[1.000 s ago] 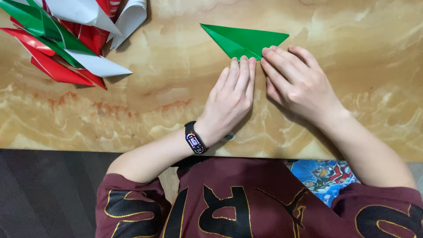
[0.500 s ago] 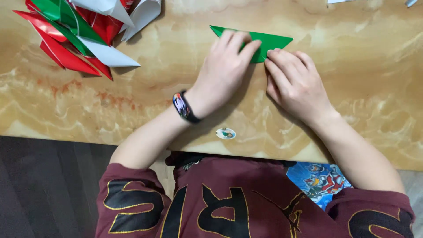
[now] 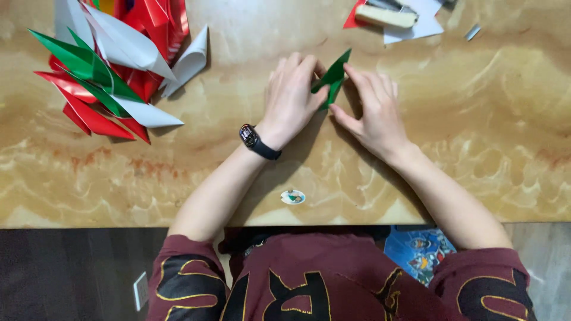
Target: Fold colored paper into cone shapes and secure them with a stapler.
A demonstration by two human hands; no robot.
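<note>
Fingers of both hands meet on a small folded piece of green paper [image 3: 333,78], pointed at its upper end, lying near the far middle of the table. Left hand [image 3: 291,98] lies flat, palm down, fingers close together, tips pressing the paper's left side. Right hand [image 3: 372,110] comes in from the right; its fingers are narrow, forefinger on the upper edge of the paper, thumb at the lower tip, pinching the fold between them. Part of the paper stands up off the table between the two hands.

Black band with a dark watch face [image 3: 256,141] on the left wrist. Both forearms bare, sleeves dark red with yellow-edged black lettering.

Table [image 3: 476,148] is glossy marbled stone, tan and cream. Far left: a pile of folded pointed paper pieces, red, green and white [image 3: 110,77], well apart from the hands. Far edge, right of centre: a pale oblong block on white and red paper scraps [image 3: 389,15]. Small round sticker [image 3: 292,197] near the table's near edge.
</note>
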